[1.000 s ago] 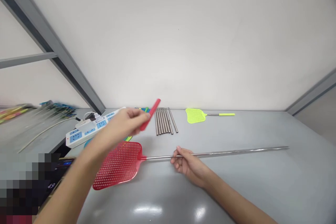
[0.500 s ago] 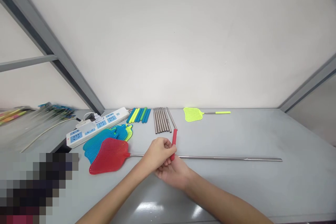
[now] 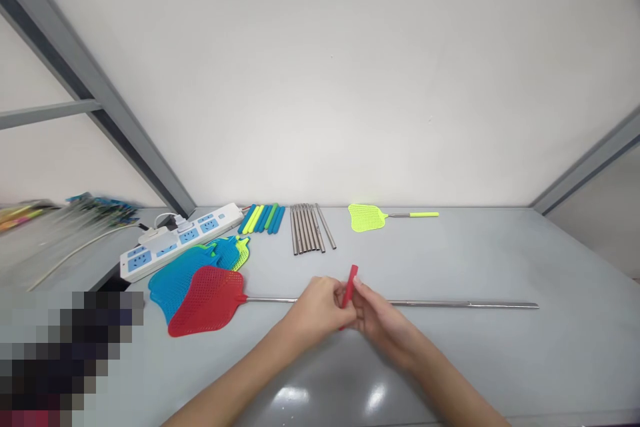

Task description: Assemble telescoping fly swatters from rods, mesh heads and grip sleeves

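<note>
A red tubular handle sleeve stands tilted between my hands, its top end showing. My left hand pinches it from the left. My right hand is against it from the right, thumb on its upper part and fingers curled around its lower side. Behind the hands, a red fly swatter head lies on the table with its extended metal rod running to the right; the hands cover the rod's middle.
Blue and yellow swatter heads lie beside a white power strip. Farther back are several coloured sleeves, several metal rods and a yellow-green fly swatter. Blurred packaged items lie at far left.
Both hands have moved to the right with the red handle sleeve and slightly lowered it. My right hand has come from underneath to the sleeve's right side, its thumb now on it.
</note>
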Motion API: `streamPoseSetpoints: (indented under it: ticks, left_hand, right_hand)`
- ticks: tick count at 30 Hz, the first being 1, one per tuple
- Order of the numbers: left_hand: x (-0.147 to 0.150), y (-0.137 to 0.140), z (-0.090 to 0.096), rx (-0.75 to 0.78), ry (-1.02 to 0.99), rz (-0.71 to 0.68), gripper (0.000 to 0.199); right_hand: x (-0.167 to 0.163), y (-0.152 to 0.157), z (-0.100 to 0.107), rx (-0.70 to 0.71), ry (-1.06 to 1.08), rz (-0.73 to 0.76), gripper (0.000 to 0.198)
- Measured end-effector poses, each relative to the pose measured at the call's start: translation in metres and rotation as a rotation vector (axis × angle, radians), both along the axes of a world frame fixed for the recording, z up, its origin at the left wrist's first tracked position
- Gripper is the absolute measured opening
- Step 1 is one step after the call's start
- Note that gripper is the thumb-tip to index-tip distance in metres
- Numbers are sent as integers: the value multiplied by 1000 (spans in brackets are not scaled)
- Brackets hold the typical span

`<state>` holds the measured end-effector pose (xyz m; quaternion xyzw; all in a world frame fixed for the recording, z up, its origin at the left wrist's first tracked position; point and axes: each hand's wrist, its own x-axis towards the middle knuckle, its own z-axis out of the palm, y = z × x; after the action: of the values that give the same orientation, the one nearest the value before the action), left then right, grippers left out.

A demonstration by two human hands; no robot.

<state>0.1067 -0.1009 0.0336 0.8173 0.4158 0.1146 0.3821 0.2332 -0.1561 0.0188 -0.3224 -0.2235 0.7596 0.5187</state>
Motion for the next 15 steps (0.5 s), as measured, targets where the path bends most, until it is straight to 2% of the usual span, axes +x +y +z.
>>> streamPoseSetpoints:
  ticks: [3,4,6,8,10,13,15]
  left_hand:
    - [19,-12,-4,119,-14,-237,9]
    - [26,-16,-6,205,-34,-249,10]
    - [36,-21,-12,358,-34,-296,25]
    - [42,-22,-21,476,67,-297,24]
    - [45,-18,-30,554,214,-222,17]
    - [45,-11,-37,586,330,-239,18]
    - [44,-7,-36,578,353,-254,29]
  right_hand:
    - [18,1,-3,15,-116,-156,24]
    - [25,1,-6,-4,-131,-219,23]
    - [43,0,-10,-26,-137,-342,20]
    - [61,-4,-13,-43,-122,-405,20]
    - [77,-10,-15,-67,-127,-433,20]
    - [91,-18,-19,-91,-129,-449,21]
    - [93,-21,-22,-95,-113,-440,21]
